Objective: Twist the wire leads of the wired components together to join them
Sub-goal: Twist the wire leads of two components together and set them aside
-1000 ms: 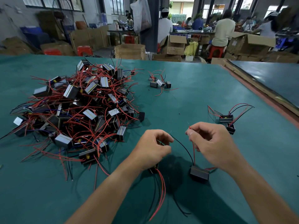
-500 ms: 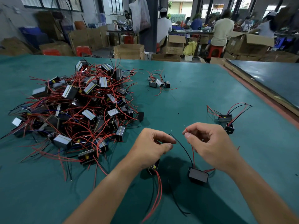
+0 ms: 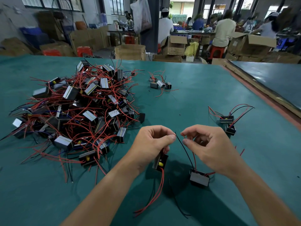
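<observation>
**Step in hand:** the lead ends are being lined up for the twist. No joint shows between the two hands yet.

**Left hand** (image 3: pixel 151 142): fingers are curled round the first component (image 3: pixel 160 162), a small black box-shaped unit with a yellow insert. It is held clear of the teal-covered counter (image 3: pixel 195 98), and its thin red leads (image 3: pixel 160 190) trail down. The thumb tip sits just beside the tip of a thin black lead (image 3: pixel 184 150); I cannot tell whether it touches.

**Right hand** (image 3: pixel 210 147): curled, forefinger and thumb slightly parted, holding the end of a thin red lead (image 3: pixel 193 158) loosely between them. This lead and the black one both run down to the second component (image 3: pixel 199 177), a black box with a grey top face. It appears to rest on the counter below the right hand.

**Surroundings:** a large pile of like components (image 3: pixel 78 108) lies to the left. An apparently joined pair (image 3: pixel 227 121) lies to the right.

**Next move, in my judgement:** one lead end from each component must be laid side by side, pinched firmly and rolled between the fingertips. The wires look thin and springy, so a loose pinch risks them slipping apart.
</observation>
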### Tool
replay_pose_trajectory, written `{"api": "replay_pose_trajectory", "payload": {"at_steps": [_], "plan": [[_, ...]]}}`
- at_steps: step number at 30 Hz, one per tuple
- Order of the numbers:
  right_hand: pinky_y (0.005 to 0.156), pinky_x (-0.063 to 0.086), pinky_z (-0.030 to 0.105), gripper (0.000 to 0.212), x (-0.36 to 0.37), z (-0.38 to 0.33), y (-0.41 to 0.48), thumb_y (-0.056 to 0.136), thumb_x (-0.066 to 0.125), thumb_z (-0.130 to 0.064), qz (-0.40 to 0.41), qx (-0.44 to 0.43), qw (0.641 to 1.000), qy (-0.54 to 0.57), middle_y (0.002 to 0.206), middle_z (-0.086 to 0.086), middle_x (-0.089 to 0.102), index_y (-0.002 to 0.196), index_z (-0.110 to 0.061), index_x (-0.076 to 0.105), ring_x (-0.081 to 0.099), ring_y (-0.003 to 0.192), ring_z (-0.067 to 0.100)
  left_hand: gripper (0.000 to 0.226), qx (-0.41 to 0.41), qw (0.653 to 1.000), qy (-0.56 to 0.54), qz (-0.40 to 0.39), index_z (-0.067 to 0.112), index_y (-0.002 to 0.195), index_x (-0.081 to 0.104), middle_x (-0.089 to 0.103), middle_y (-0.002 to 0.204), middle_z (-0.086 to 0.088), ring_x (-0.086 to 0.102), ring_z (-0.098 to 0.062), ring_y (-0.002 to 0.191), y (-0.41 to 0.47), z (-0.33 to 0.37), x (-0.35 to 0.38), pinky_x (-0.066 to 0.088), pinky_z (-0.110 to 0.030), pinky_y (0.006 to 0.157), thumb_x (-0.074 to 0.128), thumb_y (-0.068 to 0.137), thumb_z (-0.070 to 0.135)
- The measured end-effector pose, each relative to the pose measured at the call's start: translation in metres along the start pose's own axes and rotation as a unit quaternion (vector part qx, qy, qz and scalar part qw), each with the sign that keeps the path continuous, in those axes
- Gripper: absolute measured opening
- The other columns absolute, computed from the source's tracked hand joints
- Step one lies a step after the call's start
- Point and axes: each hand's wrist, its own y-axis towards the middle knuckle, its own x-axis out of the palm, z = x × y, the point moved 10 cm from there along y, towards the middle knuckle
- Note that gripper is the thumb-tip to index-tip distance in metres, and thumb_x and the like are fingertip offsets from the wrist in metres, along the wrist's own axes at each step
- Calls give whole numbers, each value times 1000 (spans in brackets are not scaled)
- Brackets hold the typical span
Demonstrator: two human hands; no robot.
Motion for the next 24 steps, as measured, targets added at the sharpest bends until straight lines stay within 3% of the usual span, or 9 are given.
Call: {"api": "replay_pose_trajectory", "payload": {"at_steps": [5,11,24], "plan": [[47,34,15,19,9,-2,-2,81,77,-9,-15,-7,1000,-9,59,-15,60,75,-24,68,40,45,3,9,-7,1000,-21,-11,4,82,66,59,65,-2,53,-15,53,0,-1,2,49,-23,56,64,90,0],[46,35,22,15,10,-3,-2,83,76,-11,-24,-10,1000,-5,62,-11,61,76,-24,69,42,47,7,8,-11,999,-20,-33,6,84,68,65,69,-5,56,-14,54,-1,-3,5,50,-22,56,65,90,2],[43,28,18,14,8,-7,-3,83,76,-16,-18,-17,1000,-4,50,-13,52,73,-26,72,34,44,3,14,-25,999,-24,-13,7,82,73,68,66,-7,55,-14,49,-1,-5,2,48,-21,53,64,89,-1]]}}
